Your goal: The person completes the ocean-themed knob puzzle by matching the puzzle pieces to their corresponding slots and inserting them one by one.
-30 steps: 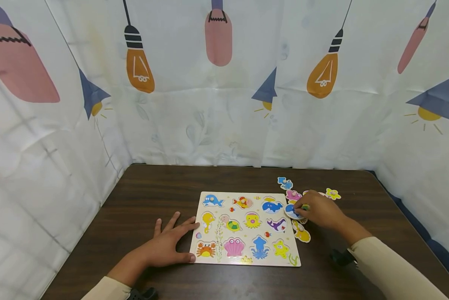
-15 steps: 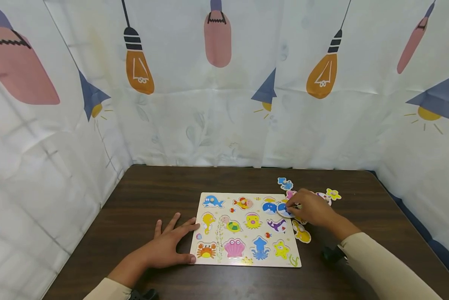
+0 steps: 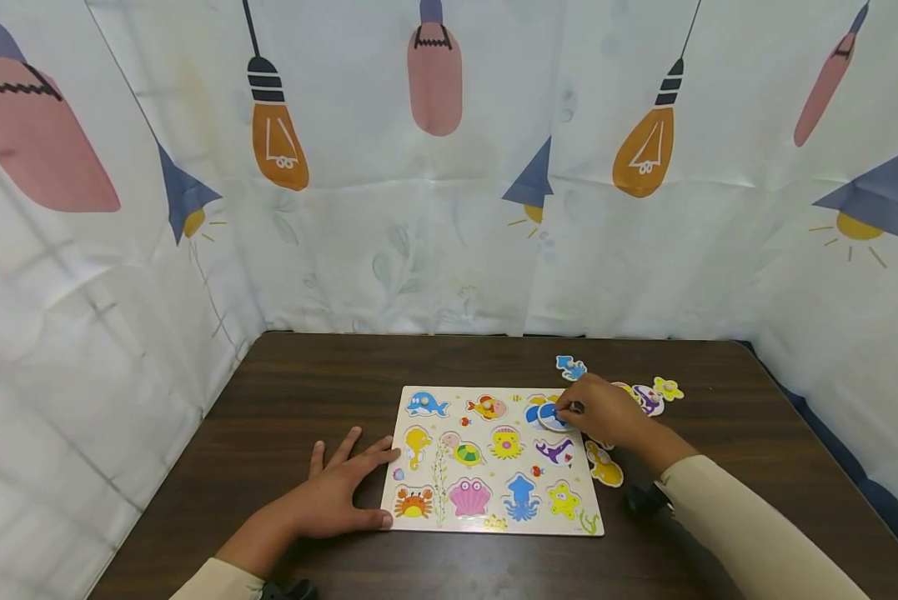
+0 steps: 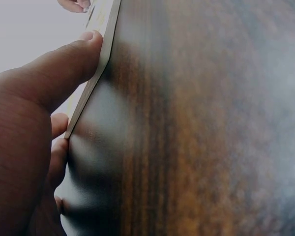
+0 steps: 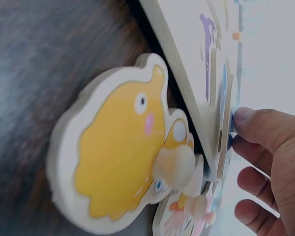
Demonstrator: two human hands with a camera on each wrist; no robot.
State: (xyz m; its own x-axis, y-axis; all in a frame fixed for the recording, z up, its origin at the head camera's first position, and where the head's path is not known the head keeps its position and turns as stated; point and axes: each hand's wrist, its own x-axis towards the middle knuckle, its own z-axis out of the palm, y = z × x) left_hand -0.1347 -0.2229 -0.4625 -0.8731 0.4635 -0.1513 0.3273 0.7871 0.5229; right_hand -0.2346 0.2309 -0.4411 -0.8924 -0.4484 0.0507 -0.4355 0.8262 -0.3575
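A wooden sea-animal puzzle board [image 3: 539, 525] lies flat on the table, its recesses printed with pictures. Spread at its left edge is my left hand [image 3: 336, 492], the thumb resting on the near left corner; in the left wrist view this thumb [image 4: 76, 61] lies over the board's edge. My right hand [image 3: 606, 411] pinches a blue whale puzzle piece [image 3: 548, 415] over the board's far right part. The piece overlaps the printed blue whale and, in the right wrist view, sits tilted close over the board. A dolphin piece [image 3: 426, 406] and a fish piece [image 3: 486, 406] sit in the far row.
Right of the board lie loose knobbed pieces: a yellow seahorse [image 5: 118, 152], a blue squid [image 3: 571, 367], a purple whale [image 3: 648, 401] and a yellow star [image 3: 668, 388]. Others are partly hidden by the right hand. A printed curtain [image 3: 343, 250] stands behind the brown table [image 3: 328, 375].
My right hand has carried the blue whale piece leftward from the board's right edge onto the printed whale, uncovering the purple whale piece. The left hand stays in place.
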